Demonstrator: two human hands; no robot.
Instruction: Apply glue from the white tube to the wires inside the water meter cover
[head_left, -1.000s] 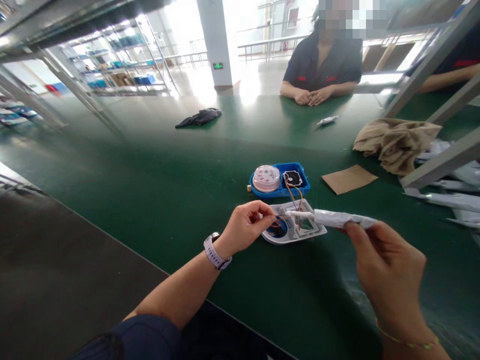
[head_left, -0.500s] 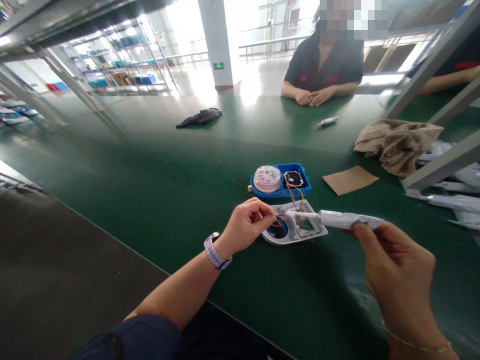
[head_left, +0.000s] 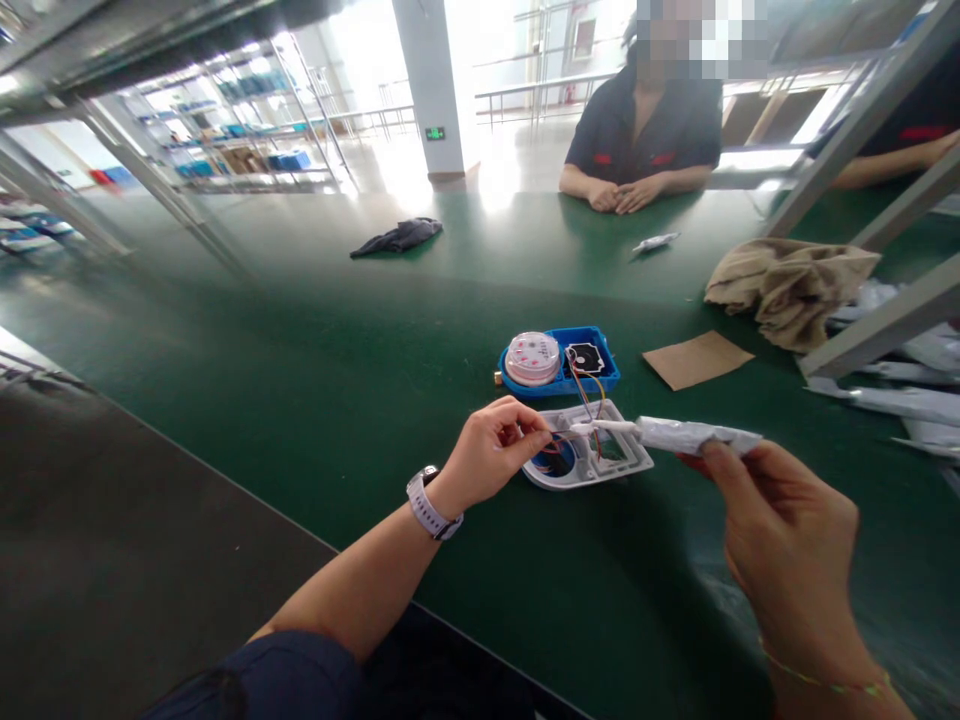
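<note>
Holding foil-wrapped tube [head_left: 694,435] in R hand [head_left: 787,550], white tip just beside wires [head_left: 586,392] pinched by L hand [head_left: 491,450], all over white housing [head_left: 622,462] on green bench [head_left: 300,350]. From here, I'd advise steady wrists, tip clear of wires.

Head-worn view looks forward-down at left hand [head_left: 491,450] and right hand [head_left: 787,545], seemingly wide-angle

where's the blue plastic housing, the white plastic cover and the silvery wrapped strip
blue plastic housing [head_left: 609,372]: head view, on its right rim
white plastic cover [head_left: 631,464]: head view, on its lower right edge
silvery wrapped strip [head_left: 690,435]: head view, on its middle
</note>
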